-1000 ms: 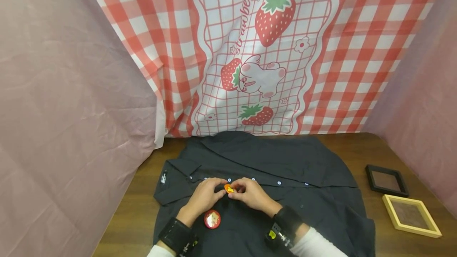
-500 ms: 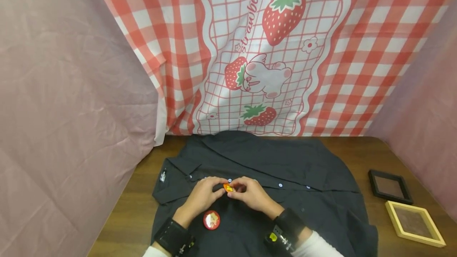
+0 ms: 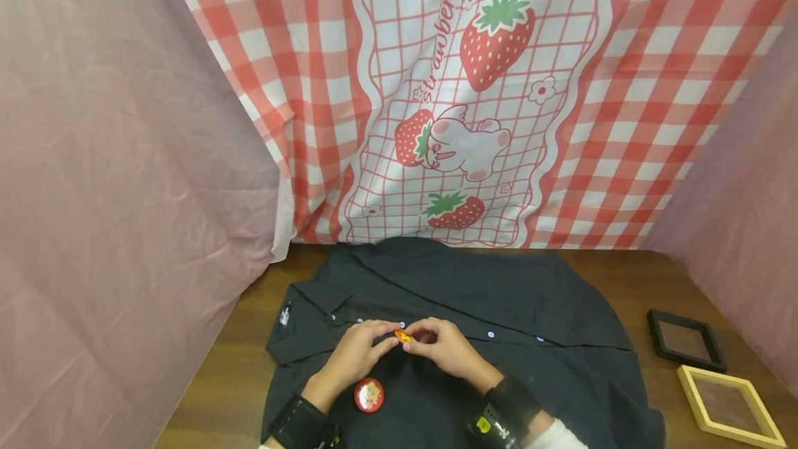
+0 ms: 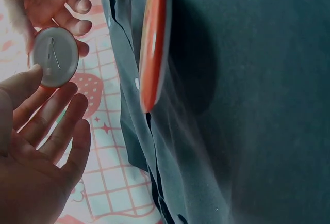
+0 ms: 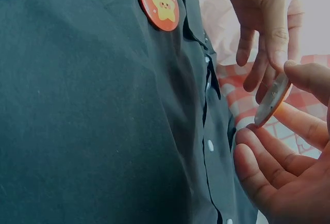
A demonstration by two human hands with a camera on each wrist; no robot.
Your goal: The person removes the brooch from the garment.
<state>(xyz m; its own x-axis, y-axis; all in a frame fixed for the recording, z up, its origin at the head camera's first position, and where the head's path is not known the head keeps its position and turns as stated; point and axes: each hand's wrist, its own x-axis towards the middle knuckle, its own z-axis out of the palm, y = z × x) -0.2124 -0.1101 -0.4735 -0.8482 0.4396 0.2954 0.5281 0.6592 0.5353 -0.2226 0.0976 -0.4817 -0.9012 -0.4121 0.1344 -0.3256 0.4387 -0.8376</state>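
Both hands hold an orange-edged pin badge (image 3: 404, 337) just above a dark shirt (image 3: 499, 393). My left hand (image 3: 357, 352) pinches its left rim between thumb and fingers. On the opposite rim, my right hand (image 3: 450, 350) pinches it too. In the left wrist view the badge's silver back (image 4: 63, 61) faces the camera, its thin needle slanting away from the short bar. Seen from the right wrist, the badge (image 5: 273, 100) stands tilted, nearly edge-on. A round red badge with a star (image 3: 369, 395) sits on the shirt beside the left wrist.
A black frame (image 3: 651, 348) and a pale wooden frame (image 3: 693, 397) lie at the right of the brown table (image 3: 208, 373). Behind the shirt hangs a strawberry-print cloth (image 3: 461, 137). Pink fabric (image 3: 125, 192) walls the left side. White buttons (image 3: 490, 335) line the shirt placket.
The held badge has tipped, so less of its front shows in the head view. Both hands keep nearly the same place over the shirt; the head view has shifted slightly.
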